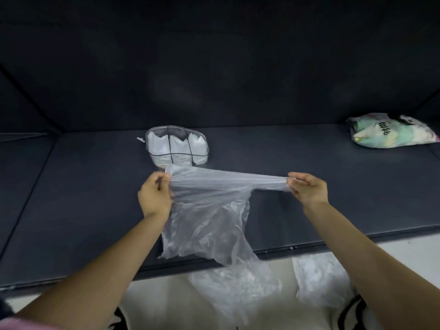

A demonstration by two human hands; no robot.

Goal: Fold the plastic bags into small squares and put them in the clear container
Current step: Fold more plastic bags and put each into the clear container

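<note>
A thin translucent plastic bag (209, 215) hangs stretched between both hands above the dark mat (333, 198). My left hand (154, 196) pinches one top corner and my right hand (307, 190) pinches the other, pulling the top edge taut. The bag's lower part drapes over the mat's front edge. Behind it, touching its top left corner, sits the clear container (177, 147) with black-trimmed compartments holding folded white bags.
A printed bag stuffed with crumpled plastic bags (390, 133) lies at the far right of the mat. More loose clear bags (319, 279) lie below the mat's front edge near my lap. A dark wall rises behind the mat.
</note>
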